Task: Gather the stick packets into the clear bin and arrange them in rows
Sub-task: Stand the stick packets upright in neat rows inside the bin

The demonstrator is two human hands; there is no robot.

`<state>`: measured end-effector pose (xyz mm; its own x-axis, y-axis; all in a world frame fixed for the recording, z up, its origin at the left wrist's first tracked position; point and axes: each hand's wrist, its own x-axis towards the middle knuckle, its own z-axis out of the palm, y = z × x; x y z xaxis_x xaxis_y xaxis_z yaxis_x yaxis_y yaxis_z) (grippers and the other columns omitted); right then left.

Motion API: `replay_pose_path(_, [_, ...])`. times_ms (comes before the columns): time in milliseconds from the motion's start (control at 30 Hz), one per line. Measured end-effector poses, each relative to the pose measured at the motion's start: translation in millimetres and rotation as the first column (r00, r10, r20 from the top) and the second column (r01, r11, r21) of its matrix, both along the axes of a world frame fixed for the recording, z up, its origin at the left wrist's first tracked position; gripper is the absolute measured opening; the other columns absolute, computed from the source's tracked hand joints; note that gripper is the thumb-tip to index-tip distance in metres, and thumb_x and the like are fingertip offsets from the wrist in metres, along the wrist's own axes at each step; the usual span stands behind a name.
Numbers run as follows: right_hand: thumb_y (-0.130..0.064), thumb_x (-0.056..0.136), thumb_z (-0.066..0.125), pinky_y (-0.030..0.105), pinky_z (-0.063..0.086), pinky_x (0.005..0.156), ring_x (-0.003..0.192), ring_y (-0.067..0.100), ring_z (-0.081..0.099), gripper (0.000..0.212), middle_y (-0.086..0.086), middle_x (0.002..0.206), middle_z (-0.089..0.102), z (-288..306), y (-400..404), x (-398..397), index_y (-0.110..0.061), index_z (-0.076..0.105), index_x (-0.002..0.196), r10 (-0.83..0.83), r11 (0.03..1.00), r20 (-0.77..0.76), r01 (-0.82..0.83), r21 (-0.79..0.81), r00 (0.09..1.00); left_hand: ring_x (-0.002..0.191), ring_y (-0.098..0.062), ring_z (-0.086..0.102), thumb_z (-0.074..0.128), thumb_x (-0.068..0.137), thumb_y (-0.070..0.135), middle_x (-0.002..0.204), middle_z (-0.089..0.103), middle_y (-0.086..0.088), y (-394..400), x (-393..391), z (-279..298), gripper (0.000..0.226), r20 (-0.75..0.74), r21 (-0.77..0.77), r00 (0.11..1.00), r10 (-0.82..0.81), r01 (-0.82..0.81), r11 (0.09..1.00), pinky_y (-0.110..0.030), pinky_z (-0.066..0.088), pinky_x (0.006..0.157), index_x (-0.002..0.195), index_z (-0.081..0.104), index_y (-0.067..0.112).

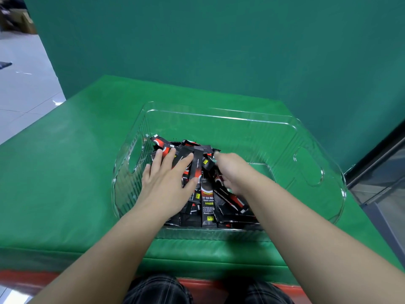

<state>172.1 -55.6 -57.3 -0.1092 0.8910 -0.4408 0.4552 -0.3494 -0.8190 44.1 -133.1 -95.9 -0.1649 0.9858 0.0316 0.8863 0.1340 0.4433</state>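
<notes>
While the left hand (168,178) lies flat on the stick packets (207,207) in the clear bin (306,137), the right hand (232,170) pinches one.

Left hand (166,178) covers part of the stick packets (207,202); right hand (230,170) blurred, fingers curled down into the pile, grip unclear. Packet print mostly illegible. Forearms cut by bottom edge

A green padded mat (72,189) covered the table. A green backdrop (219,40) stood far behind. Cardboard boxes (17,20) sat far left on the pale tiled floor (24,88).
</notes>
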Motion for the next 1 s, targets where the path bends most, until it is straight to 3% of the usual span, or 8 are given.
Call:
replay_pose_path(67, [-0.042,0.102,0.028,0.036,0.032,0.105,0.134,0.028,0.037,0.055,0.013,0.15,0.033,4.8,-4.2,-6.7,-0.007,0.03,0.145,-0.001,0.996,-0.126,-0.01,-0.089,0.992,0.148,-0.016,-0.018,0.034,0.097,0.058,0.163,-0.004,0.006,-0.1,0.7,0.7,0.059,0.008,-0.003,1.0,-0.008,0.008,1.0,-0.046,-0.004,0.118,0.15,0.012,0.048])
replay_pose_path(267, [-0.054,0.1,0.019,0.026,0.029,0.084,0.139,0.018,0.03,0.068,0.006,0.155,0.024,16.9,-17.9,-18.1,-0.008,0.019,0.15,-0.005,0.981,-0.362,-0.066,-0.185,0.932,0.147,-0.02,-0.022,0.035,0.09,0.068,0.163,-0.009,0.005,-0.9,2.2,2.8,0.066,0.013,-0.04,0.999,-0.052,0.052,0.998,-0.046,-0.004,0.118,0.146,0.003,0.056])
replay_pose_path(433, [-0.058,0.098,0.016,0.036,0.029,0.106,0.144,0.023,0.015,0.08,0.013,0.158,0.0,13.8,-9.2,-8.8,0.004,0.01,0.148,-0.069,0.933,-0.468,-0.109,-0.344,0.881,0.146,-0.022,-0.024,0.039,0.09,0.066,0.162,-0.013,0.007,-0.1,1.8,3.0,0.061,0.006,-0.06,0.998,-0.067,0.068,0.996,-0.048,-0.005,0.117,0.145,0.014,0.058])
replay_pose_path(567, [-0.031,0.099,0.034,0.037,0.046,0.089,0.114,0.026,0.05,0.046,0.015,0.126,0.052,0.8,-2.7,0.1,0.005,0.05,0.124,-0.042,0.942,-0.412,-0.102,-0.32,0.91,0.147,-0.022,-0.021,0.034,0.093,0.064,0.162,-0.009,0.007,-0.9,3.2,3.9,0.05,0.03,-0.039,0.997,-0.066,0.067,0.997,-0.05,-0.003,0.117,0.142,0.026,0.057])
replay_pose_path(733, [-0.022,0.099,0.035,0.028,0.04,0.056,0.064,0.016,0.042,0.036,0.006,0.074,0.042,1.3,-8.1,4.7,-0.008,0.042,0.066,0.001,0.936,-0.348,-0.124,-0.33,0.938,0.146,-0.02,-0.022,0.035,0.095,0.06,0.162,-0.011,0.011,-2.6,4.3,6.1,0.045,0.025,-0.017,0.993,-0.118,0.119,0.993,-0.052,-0.005,0.117,0.14,0.029,0.059])
replay_pose_path(800, [-0.026,0.1,0.031,0.03,0.045,0.067,0.072,0.018,0.048,0.041,0.01,0.081,0.047,0.9,-7.9,8.9,-0.005,0.05,0.071,0.006,0.933,-0.395,-0.148,-0.329,0.919,0.146,-0.019,-0.022,0.038,0.095,0.058,0.162,-0.01,0.013,-2.5,4.4,6.8,0.042,0.037,-0.014,0.991,-0.127,0.128,0.992,-0.053,-0.005,0.116,0.137,0.033,0.06])
replay_pose_path(900, [-0.027,0.1,0.028,0.037,0.04,0.101,0.118,0.031,0.049,0.048,0.025,0.119,0.054,-0.1,-5.7,23.1,0.01,0.051,0.121,-0.006,0.93,-0.438,-0.155,-0.332,0.899,0.147,-0.021,-0.021,0.039,0.097,0.055,0.162,-0.006,0.011,-1.6,5.2,6.5,0.027,0.023,-0.048,0.992,-0.123,0.124,0.991,-0.053,-0.006,0.117,0.122,0.048,0.055])
replay_pose_path(1000, [-0.023,0.099,0.039,0.036,0.042,0.104,0.12,0.031,0.052,0.042,0.022,0.127,0.057,0.3,-3.2,44.9,0.006,0.049,0.128,0.084,0.966,-0.297,-0.151,-0.208,0.951,0.147,-0.025,-0.021,0.034,0.098,0.054,0.162,-0.004,0.008,-0.2,6.1,5.8,0.025,-0.016,-0.095,0.992,-0.127,0.125,0.988,-0.054,-0.006,0.117,0.115,0.052,0.049])
